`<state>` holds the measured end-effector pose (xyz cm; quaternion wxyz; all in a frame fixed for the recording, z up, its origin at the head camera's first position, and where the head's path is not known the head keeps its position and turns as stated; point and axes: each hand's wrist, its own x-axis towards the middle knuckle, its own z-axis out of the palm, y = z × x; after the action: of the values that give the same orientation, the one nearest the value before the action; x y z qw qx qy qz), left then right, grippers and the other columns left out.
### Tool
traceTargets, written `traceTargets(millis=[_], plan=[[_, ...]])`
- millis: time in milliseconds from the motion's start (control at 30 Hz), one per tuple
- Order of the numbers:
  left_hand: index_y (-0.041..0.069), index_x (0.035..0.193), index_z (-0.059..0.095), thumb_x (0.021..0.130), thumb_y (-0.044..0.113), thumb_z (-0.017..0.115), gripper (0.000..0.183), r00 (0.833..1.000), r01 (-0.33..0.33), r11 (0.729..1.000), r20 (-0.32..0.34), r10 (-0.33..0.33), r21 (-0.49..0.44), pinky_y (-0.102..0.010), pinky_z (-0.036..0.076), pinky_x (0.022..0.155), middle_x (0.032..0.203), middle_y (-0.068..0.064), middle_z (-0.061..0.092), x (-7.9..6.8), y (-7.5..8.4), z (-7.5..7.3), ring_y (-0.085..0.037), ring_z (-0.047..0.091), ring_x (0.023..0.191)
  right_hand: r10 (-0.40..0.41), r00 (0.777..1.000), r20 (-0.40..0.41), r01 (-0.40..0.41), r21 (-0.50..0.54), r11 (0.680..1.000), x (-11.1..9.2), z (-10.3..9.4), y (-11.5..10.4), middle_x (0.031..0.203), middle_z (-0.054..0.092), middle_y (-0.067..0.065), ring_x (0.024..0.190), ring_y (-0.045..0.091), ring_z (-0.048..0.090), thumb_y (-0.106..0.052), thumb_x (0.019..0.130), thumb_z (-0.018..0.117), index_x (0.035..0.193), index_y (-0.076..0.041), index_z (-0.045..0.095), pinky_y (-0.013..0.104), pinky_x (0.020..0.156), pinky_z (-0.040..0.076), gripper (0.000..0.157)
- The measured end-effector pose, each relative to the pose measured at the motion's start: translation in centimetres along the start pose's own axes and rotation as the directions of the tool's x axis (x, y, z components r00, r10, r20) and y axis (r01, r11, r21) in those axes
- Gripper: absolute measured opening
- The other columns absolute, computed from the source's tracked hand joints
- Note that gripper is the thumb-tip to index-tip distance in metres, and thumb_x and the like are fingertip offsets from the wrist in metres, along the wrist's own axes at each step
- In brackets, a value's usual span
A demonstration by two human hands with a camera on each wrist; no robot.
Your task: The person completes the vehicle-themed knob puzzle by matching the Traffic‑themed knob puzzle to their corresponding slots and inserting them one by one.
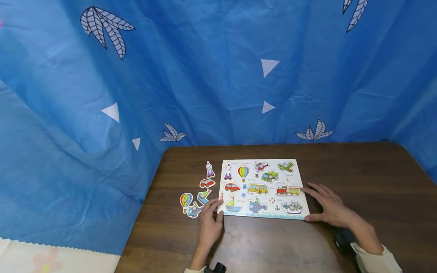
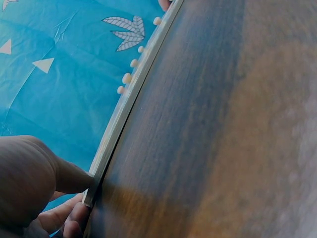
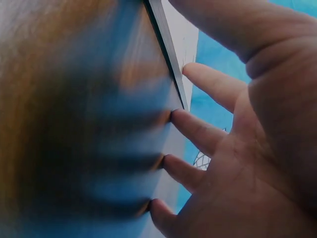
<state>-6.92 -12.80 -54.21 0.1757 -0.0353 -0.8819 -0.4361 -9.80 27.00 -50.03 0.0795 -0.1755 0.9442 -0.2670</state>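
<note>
A white wooden vehicle puzzle board [image 1: 250, 201] lies flat on the table, with printed vehicles and several knobbed pieces in it, among them a train [image 1: 288, 190] and a ship [image 1: 292, 207]. My left hand [image 1: 209, 226] grips its near left corner, the thumb at the near edge and the fingers by the left side. At the right side my right hand [image 1: 329, 206] has its fingers spread. Its thumb meets the near right corner and the index fingertip touches the right edge. In the right wrist view other fingertips [image 3: 171, 161] rest on the table.
Left of the board lie loose pieces: a rocket [image 1: 209, 170], a car [image 1: 206, 183], a sailboat [image 1: 203, 196], a balloon [image 1: 186, 201] and a submarine [image 1: 194, 210], the last close to my left fingers. A blue curtain [image 1: 211, 76] hangs behind the brown table [image 1: 266, 242].
</note>
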Motion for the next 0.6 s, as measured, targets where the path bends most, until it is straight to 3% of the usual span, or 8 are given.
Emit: traceTargets(millis=[333, 600], plan=[[0.003, 0.113, 0.073, 0.08, -0.011, 0.07, 0.037, 0.999, 0.037, 0.999, 0.031, -0.036, -0.007, -0.032, 0.047, 0.081, 0.12, -0.013, 0.066, 0.17, 0.15, -0.2, -0.022, 0.061, 0.089, 0.0, 1.0, 0.001, 0.0, 0.038, 0.999, -0.09, 0.1, 0.15, 0.154, 0.03, 0.028, 0.136, 0.063, 0.02, -0.046, 0.072, 0.086, 0.146, -0.014, 0.044, 0.081, 0.093, 0.022, 0.092], [0.003, 0.114, 0.072, 0.081, -0.011, 0.068, 0.036, 0.998, 0.056, 0.994, 0.03, -0.054, -0.093, -0.022, 0.05, 0.065, 0.118, -0.012, 0.066, 0.28, 0.15, -0.71, -0.024, 0.062, 0.084, 0.006, 1.0, -0.002, -0.006, 0.017, 1.0, -0.23, 0.3, 0.31, 0.154, 0.029, 0.027, 0.136, 0.062, 0.021, -0.048, 0.072, 0.085, 0.148, -0.015, 0.042, 0.08, 0.091, 0.024, 0.093]])
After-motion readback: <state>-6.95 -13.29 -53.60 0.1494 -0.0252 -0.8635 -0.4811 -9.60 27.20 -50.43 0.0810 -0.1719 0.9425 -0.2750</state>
